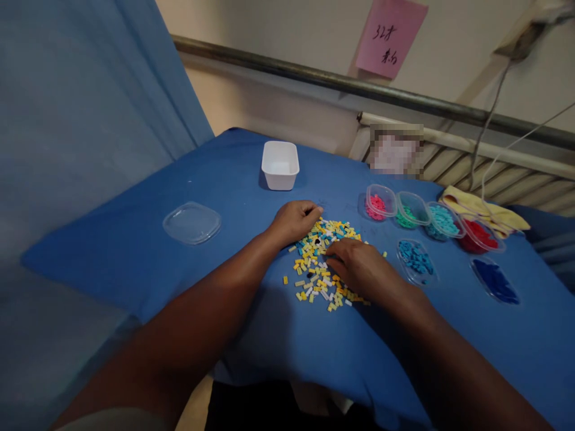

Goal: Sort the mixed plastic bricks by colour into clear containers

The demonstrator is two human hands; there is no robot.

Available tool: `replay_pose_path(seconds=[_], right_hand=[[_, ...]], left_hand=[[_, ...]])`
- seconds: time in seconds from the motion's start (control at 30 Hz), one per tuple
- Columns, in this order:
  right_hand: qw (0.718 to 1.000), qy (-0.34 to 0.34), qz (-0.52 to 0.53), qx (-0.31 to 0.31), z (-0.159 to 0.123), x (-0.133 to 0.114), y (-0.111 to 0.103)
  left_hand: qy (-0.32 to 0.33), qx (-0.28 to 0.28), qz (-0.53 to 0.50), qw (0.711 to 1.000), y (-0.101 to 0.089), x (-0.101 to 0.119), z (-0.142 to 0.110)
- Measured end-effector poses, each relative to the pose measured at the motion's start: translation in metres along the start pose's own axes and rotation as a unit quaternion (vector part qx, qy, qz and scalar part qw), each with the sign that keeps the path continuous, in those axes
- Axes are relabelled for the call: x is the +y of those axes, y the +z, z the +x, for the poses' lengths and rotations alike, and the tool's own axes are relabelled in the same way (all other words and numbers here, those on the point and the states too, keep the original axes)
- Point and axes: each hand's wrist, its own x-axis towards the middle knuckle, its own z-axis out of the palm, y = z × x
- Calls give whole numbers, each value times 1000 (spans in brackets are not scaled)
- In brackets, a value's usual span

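Observation:
A loose pile of small toy building bricks [314, 275] lies on the blue cloth in front of me, mostly yellow and white with some teal and a few black. My left hand [294, 222] rests at the pile's far left edge, fingers curled in and thumb drawn close to them; whatever they may enclose is hidden. Over the pile's right side is my right hand [359, 263], its bent fingers and thumb down among the bricks in a pinch. Any brick between those fingertips is too small to make out.
A white tub [281, 170] stands behind the pile; a clear lid [192, 223] lies left. To the right are small tubs of pink [376, 206], green [406, 216], turquoise [444, 221] and red bricks [478, 236], teal bricks [415, 257], dark blue bricks [496, 281] and a yellow cloth [485, 209].

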Motion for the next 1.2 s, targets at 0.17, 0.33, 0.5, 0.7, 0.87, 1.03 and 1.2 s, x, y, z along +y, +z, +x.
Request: replay_pose_path(seconds=[0.17,0.33,0.5,0.7,0.87,1.03,1.2], right_hand=[[1000,-17,-5,6,-3,-1,3],[994,-47,53,82,-15,4,-3],[986,14,79,147,-40,35,-24],[959,200,41,198,-80,101,-45],[950,261,-18,170,-95,127,-52],[950,269,-22,159,-97,130,-56],[940,207,-38,267,-80,114,-43]], left_hand=[[0,0,-4,1000,0,0,-1],[8,-6,-15,1000,-1,-1,0],[6,-4,-2,1000,-1,-2,0],[12,-4,18,1000,-2,-3,1],[22,-3,14,1000,-3,-3,1],[62,-2,16,998,-3,-4,3],[139,-15,61,988,-1,-7,3]])
